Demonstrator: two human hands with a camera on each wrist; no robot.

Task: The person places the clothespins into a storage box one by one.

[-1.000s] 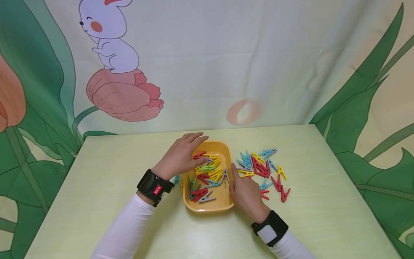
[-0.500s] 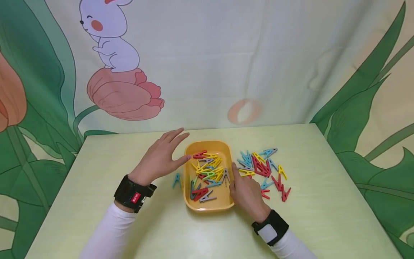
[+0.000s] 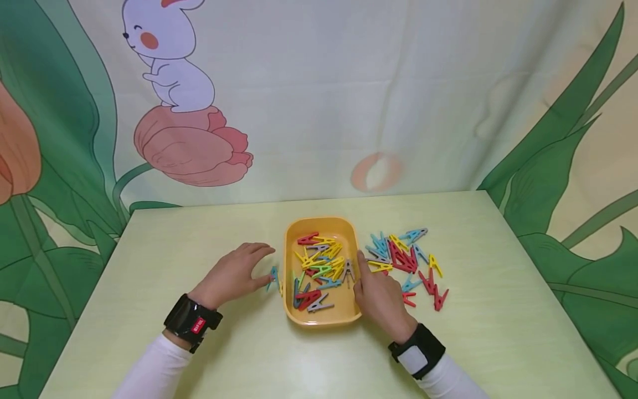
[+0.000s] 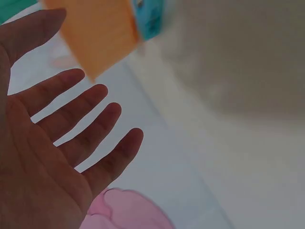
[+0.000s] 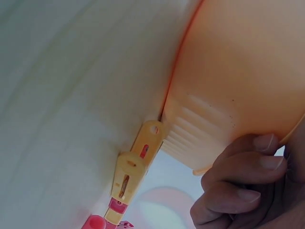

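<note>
A yellow-orange plastic tray holds several clothespins in red, yellow, green, blue and grey. My left hand is just left of it, fingers spread and relaxed, thumb tip right at a blue clothespin on the table. In the left wrist view the palm and separated fingers hold nothing; the same blue clothespin lies against the tray. My right hand grips the tray's right rim, index finger stretched along it. The right wrist view has its other fingers curled against the tray's outer wall.
Right of the tray, several loose clothespins lie in a pile. A yellow clothespin lies close against the tray's left side. The pale table ends at the back against a printed curtain.
My left hand has moved left out from over the tray, then down to the blue clothespin beside it. The right hand and the tray have stayed in place.
</note>
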